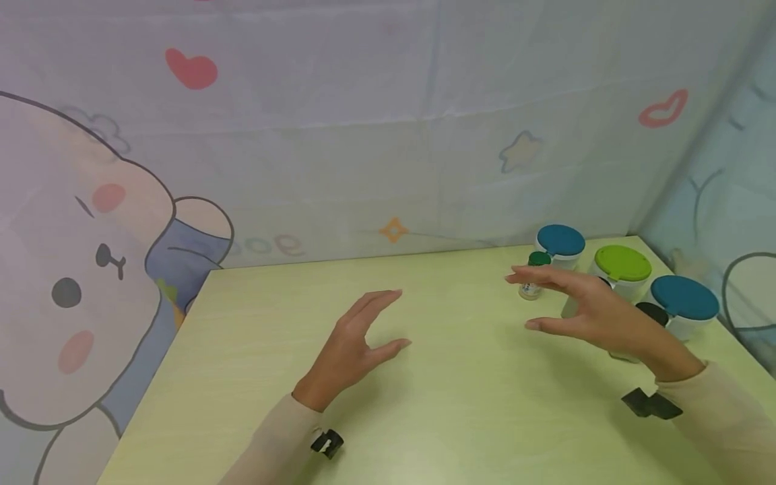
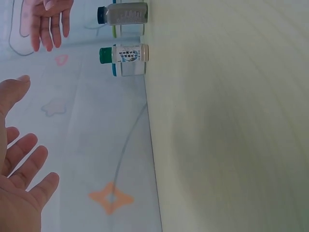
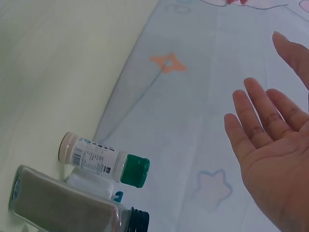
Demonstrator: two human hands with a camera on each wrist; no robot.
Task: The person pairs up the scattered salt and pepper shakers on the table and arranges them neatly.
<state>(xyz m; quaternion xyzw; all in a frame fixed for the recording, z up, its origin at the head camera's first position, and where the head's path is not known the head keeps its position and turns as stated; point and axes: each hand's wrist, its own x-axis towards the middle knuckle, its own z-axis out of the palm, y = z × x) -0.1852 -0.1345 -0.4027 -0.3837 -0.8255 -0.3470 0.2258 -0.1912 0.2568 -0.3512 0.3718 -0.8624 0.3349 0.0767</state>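
Observation:
My left hand hovers over the left-middle of the table, fingers extended and thumb apart, holding nothing. On the right my right hand is also raised, its palm bare in the right wrist view. Nearest to it stands a small bottle with a green cap and a printed label. Beside that is a clear bottle of greyish contents with a dark cap, partly covered by my right hand in the head view. A second black cap shows behind my right wrist; most of its bottle is hidden.
Along the table's right side stand white tubs, two with blue lids and one with a green lid. A printed cloth hangs behind the pale table, and another hangs at the right.

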